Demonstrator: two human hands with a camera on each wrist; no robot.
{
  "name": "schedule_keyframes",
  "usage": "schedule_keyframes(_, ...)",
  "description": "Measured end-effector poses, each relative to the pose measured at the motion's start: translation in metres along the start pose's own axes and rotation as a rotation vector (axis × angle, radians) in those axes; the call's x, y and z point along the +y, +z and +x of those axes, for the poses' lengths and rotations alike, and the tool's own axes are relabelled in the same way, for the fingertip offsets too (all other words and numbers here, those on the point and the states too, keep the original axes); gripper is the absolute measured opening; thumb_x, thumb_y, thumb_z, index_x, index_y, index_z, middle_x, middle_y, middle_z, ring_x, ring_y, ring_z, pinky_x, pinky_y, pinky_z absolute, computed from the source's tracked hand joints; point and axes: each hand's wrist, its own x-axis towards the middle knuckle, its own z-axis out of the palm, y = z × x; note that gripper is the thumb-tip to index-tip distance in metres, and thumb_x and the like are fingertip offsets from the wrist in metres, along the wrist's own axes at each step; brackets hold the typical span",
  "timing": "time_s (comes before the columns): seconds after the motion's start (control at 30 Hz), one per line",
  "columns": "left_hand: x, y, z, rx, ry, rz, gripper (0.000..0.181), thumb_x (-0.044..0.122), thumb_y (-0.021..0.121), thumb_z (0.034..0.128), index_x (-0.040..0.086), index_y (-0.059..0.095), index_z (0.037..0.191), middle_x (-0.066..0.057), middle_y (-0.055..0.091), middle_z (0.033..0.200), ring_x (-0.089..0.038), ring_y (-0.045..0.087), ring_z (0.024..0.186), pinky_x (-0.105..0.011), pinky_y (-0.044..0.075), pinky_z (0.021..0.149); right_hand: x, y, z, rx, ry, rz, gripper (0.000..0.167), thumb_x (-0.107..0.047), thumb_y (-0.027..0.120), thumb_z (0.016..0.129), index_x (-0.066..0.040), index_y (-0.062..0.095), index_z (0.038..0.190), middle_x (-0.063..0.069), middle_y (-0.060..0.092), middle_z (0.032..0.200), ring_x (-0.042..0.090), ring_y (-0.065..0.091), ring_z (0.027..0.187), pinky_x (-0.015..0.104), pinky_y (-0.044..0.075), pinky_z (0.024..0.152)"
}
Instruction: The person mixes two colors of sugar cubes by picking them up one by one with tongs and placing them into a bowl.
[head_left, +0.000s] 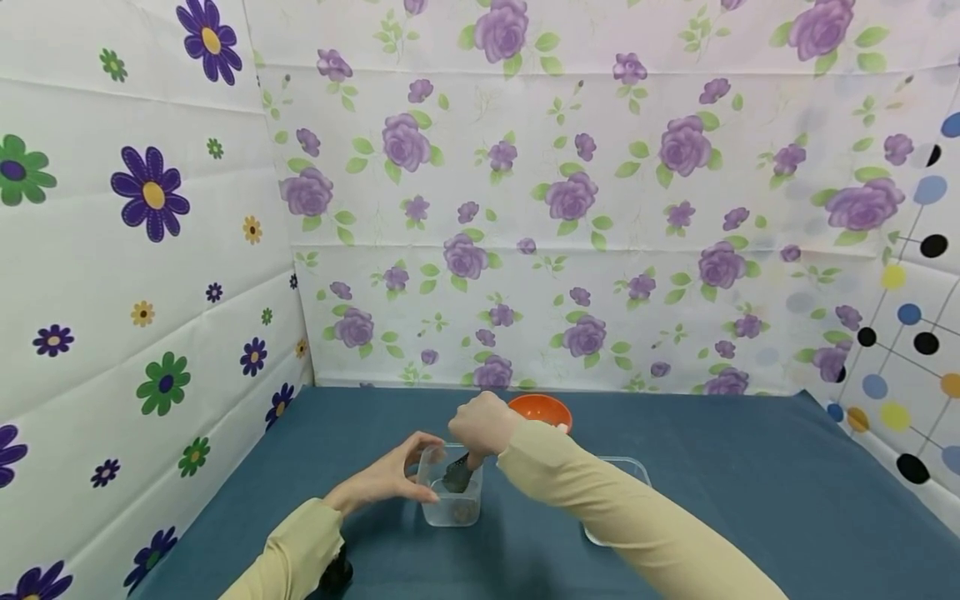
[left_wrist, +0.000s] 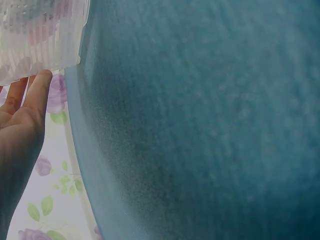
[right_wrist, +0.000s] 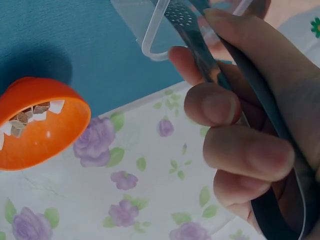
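A clear plastic container [head_left: 452, 515] stands on the blue cloth, held at its left side between the thumb and fingers of my left hand [head_left: 384, 477]. In the left wrist view its ribbed wall [left_wrist: 55, 45] shows above the fingertips. My right hand [head_left: 483, 423] grips dark tongs [right_wrist: 260, 87], their perforated head [head_left: 457, 475] pointing down into the container. Something small and brownish seems to lie at the container's bottom, too blurred to name. Whether the tongs pinch anything cannot be seen.
Behind my right hand an orange bowl [head_left: 538, 407] holds brown and white chunks [right_wrist: 22, 120]. A second clear container [head_left: 633, 468] sits to the right, partly hidden by my right forearm. Patterned cloth walls [head_left: 525, 208] enclose the blue-covered table [head_left: 712, 467] at the back and sides.
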Motion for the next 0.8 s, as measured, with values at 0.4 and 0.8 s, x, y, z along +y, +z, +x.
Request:
schedule_keyframes(0.4,0.002,0.0,0.001,0.006,-0.02,0.015,0.064,0.012,0.068,0.0826,0.006,0.03,0.135,-0.011,0.03,0.134,-0.035,0.023,0.126,-0.053,0.033,0.09,0.026,0.016,-0.013,0.134,-0.03,0.259,0.037,-0.047,0.072,0.072,-0.021,0.054,0.052,-0.01,0.04,0.044,0.007,0.036,0.039,0.021,0.03,0.038)
schedule_keyframes(0.8,0.004,0.0,0.001,0.015,-0.036,0.016,0.064,0.013,0.068,0.0822,0.007,0.031,0.134,-0.011,0.03,0.135,-0.036,0.022,0.127,-0.055,0.032,0.09,0.039,0.025,-0.03,0.16,-0.056,0.454,0.031,-0.041,0.071,0.076,-0.023,0.061,0.052,-0.012,0.04,0.044,0.006,0.033,0.04,0.021,0.025,0.042)
